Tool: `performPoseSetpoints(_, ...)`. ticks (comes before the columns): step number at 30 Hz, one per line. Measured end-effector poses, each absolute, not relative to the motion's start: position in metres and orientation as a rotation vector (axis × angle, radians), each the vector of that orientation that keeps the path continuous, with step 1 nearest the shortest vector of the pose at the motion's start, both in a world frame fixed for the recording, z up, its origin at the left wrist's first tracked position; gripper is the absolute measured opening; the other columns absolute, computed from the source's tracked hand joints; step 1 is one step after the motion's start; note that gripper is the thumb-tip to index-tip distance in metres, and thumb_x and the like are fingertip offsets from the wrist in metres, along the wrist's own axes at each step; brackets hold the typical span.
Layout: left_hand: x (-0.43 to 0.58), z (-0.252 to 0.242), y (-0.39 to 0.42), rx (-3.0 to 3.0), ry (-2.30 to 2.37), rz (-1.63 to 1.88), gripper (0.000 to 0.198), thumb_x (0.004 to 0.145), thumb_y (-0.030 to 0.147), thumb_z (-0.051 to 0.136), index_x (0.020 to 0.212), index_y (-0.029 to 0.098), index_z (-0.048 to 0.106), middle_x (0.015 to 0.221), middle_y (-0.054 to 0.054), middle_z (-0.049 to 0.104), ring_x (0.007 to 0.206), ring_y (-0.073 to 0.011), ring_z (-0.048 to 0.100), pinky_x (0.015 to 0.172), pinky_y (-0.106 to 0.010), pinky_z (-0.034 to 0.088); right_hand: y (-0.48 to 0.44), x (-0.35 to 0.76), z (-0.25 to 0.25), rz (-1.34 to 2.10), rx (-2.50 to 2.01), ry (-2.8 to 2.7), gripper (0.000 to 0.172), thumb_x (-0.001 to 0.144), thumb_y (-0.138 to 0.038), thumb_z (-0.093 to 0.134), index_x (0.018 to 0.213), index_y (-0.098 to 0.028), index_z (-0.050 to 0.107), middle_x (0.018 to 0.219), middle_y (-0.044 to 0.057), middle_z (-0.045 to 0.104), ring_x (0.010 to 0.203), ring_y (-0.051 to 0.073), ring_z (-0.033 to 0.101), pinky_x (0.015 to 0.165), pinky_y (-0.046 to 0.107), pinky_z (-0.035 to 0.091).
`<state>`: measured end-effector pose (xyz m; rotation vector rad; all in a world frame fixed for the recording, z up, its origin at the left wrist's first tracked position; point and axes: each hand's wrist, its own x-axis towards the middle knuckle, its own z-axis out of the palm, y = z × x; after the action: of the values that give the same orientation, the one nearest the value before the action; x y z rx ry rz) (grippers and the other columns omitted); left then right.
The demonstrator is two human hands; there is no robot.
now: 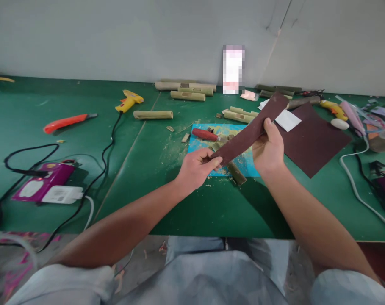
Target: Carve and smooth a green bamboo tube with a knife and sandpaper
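Observation:
Between my hands stretches a dark brown strip of sandpaper (245,142), raised over the blue mat and slanting up to the right. My left hand (197,167) pinches its lower end. Around the upper part, my right hand (270,144) grips it with the thumb on top. Below the strip, a piece of bamboo (236,173) lies on the blue mat (254,163), partly covered. A red-handled tool (205,134) rests there too, its working end hard to make out among shavings. Right of my right hand lies a larger brown sandpaper sheet (309,148).
Several cut bamboo tubes (187,96) lie toward the wall. A yellow glue gun (129,101), an orange utility knife (70,122) and a purple power strip (46,180) with cords occupy the left. A phone with a blurred screen (233,70) leans on the wall. Bags and cables crowd the right.

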<state>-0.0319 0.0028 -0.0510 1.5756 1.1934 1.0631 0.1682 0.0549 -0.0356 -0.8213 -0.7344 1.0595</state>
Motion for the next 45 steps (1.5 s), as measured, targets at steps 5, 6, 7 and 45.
performPoseSetpoints(5,-0.031,-0.056,0.008,1.876,1.115,1.242,0.083,0.071,0.037,0.083,0.143,0.024,0.043,0.14,-0.014,0.055,0.125,-0.0295,0.057,0.095,-0.04,0.053,0.039,0.16,-0.025,0.903,-0.9,-0.889,0.029,0.088,-0.053,0.062,0.082,-0.025,0.059,0.086,0.001,0.063,0.083,0.017,0.062,0.069,0.032,0.051)
performPoseSetpoints(6,-0.03,-0.057,0.008,1.953,1.127,1.226,0.089,0.07,0.037,0.085,0.145,0.024,0.04,0.144,-0.015,0.052,0.129,-0.0314,0.054,0.099,-0.042,0.051,0.035,0.158,-0.023,0.892,-0.915,-0.897,0.03,0.088,-0.054,0.061,0.083,-0.025,0.059,0.086,0.001,0.064,0.082,0.017,0.062,0.069,0.031,0.051)
performPoseSetpoints(7,-0.03,-0.058,0.008,2.014,1.152,1.197,0.087,0.071,0.036,0.084,0.145,0.023,0.041,0.144,-0.015,0.052,0.13,-0.0323,0.053,0.102,-0.045,0.049,0.033,0.157,-0.022,0.889,-0.926,-0.906,0.031,0.088,-0.055,0.061,0.084,-0.025,0.06,0.086,0.001,0.064,0.082,0.017,0.062,0.069,0.031,0.052)
performPoseSetpoints(45,-0.03,-0.044,0.004,1.161,0.878,1.182,0.038,0.084,0.047,0.069,0.064,0.016,0.061,0.062,-0.002,0.063,0.054,-0.0141,0.061,0.052,-0.028,0.054,0.016,0.132,-0.033,1.751,-0.658,-1.204,0.024,0.084,-0.039,0.071,0.073,-0.018,0.068,0.068,0.002,0.068,0.06,0.015,0.063,0.055,0.028,0.046)
